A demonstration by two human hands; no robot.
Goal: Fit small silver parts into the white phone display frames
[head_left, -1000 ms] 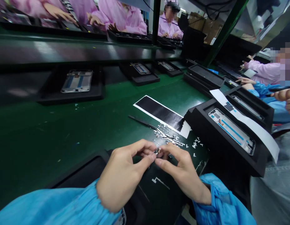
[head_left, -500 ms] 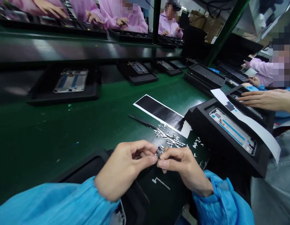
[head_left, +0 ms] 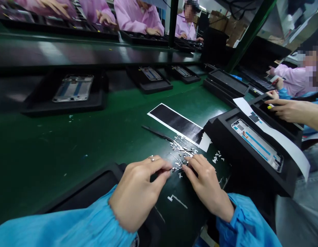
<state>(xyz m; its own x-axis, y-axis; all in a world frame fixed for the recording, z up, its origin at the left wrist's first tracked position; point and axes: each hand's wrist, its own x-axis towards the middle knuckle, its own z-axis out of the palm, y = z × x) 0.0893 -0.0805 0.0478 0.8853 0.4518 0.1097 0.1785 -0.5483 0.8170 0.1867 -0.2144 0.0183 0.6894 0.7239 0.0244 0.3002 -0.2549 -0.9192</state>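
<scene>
My left hand is curled, thumb and forefinger pinched on a tiny metal part at the fingertips. My right hand lies palm down, fingers reaching into a pile of small silver metal strips on a black mat. Both hands meet near the pile's near edge. Whether the right fingers hold a piece is hidden. Both arms wear blue sleeves. A black foam tray lies under my left wrist.
A black tray with a phone frame and a white paper strip sits at right. A black film sheet and a thin black tool lie on the green conveyor. More trays ride behind. A co-worker's hand reaches in from the right.
My hands have lowered from a raised two-handed pinch. The right hand has flattened onto the strip pile. The co-worker's hand has come in over the far right tray.
</scene>
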